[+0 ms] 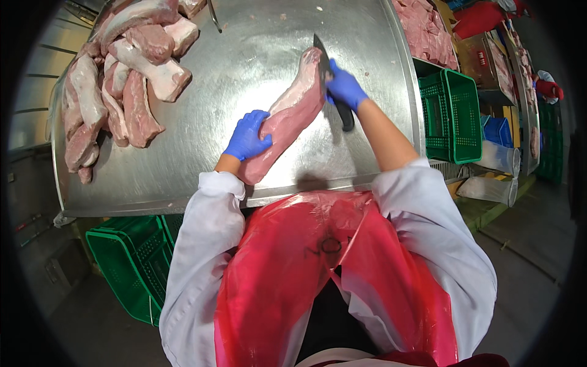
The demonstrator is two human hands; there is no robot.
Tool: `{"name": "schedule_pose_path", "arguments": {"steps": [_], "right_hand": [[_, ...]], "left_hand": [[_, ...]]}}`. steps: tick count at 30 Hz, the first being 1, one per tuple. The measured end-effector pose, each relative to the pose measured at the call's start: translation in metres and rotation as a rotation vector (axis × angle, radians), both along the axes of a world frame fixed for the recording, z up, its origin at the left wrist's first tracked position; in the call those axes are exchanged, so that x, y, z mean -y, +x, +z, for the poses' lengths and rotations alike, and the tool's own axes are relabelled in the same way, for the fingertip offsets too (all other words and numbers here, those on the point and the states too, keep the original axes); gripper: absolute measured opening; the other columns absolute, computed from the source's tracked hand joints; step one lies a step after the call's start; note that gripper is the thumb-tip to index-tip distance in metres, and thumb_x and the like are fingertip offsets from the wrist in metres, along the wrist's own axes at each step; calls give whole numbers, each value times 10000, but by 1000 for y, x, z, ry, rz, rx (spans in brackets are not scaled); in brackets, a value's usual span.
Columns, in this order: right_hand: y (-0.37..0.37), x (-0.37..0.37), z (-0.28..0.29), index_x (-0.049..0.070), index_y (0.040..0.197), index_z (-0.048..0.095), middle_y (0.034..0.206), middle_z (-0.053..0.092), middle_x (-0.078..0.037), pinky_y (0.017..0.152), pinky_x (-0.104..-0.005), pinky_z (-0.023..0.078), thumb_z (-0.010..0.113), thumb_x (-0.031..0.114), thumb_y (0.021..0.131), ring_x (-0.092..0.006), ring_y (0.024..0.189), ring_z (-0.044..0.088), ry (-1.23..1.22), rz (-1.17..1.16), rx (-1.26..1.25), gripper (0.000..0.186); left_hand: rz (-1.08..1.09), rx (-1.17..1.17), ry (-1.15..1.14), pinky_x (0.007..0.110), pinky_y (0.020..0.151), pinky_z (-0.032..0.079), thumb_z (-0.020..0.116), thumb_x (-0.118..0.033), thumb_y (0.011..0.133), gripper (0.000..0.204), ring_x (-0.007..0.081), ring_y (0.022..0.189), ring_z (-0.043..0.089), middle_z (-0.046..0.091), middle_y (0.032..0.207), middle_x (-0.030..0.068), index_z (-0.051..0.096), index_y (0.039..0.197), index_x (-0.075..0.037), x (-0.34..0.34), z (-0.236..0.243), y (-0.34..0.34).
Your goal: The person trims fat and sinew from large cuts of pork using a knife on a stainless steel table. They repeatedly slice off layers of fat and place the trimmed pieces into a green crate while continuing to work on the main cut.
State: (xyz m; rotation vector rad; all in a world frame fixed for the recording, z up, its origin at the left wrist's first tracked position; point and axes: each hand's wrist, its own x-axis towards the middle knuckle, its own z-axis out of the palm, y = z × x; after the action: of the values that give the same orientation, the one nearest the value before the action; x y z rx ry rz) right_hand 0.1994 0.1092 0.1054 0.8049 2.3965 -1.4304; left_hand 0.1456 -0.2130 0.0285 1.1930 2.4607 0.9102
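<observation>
A long pink piece of meat (285,125), probably pork loin, lies slantwise on the steel table (214,171), its far end pointing up and right. My left hand (248,136), in a blue glove, rests on the near part of it, with the thumb across the meat and the fingers stretched along its left side. In a matching glove, my right hand (346,87) is closed around the black handle of a knife (323,56). The blade stands against the right side of the meat's far end, tip pointing away from me. Some right-hand fingers are hidden.
A heap of meat pieces (131,67) covers the table's far left. Green crates (461,116) stand beyond the right edge, below a bin of pale pink meat (425,33). Another green crate (128,263) is under the near left edge. A thin metal rod (214,16) lies at the back.
</observation>
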Motion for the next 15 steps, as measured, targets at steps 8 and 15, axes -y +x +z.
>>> {"name": "schedule_pose_path", "arguments": {"steps": [8, 15], "right_hand": [[175, -25, 74, 247, 1645, 258, 890, 646, -55, 511, -266, 503, 543, -51, 945, -100, 575, 609, -404, -133, -11, 813], [156, -65, 26, 205, 1660, 176, 962, 649, -58, 579, -263, 542, 526, -7, 954, -101, 601, 607, -336, -334, -355, 816]], "left_hand": [[136, 68, -140, 445, 893, 527, 735, -409, 760, 471, 398, 960, 635, 657, 1009, 193, 689, 1067, -56, -94, 22, -54], [363, 144, -420, 455, 864, 565, 727, -442, 789, 494, 402, 1000, 713, 711, 1103, 277, 774, 1030, -14, -250, 37, -111]]}}
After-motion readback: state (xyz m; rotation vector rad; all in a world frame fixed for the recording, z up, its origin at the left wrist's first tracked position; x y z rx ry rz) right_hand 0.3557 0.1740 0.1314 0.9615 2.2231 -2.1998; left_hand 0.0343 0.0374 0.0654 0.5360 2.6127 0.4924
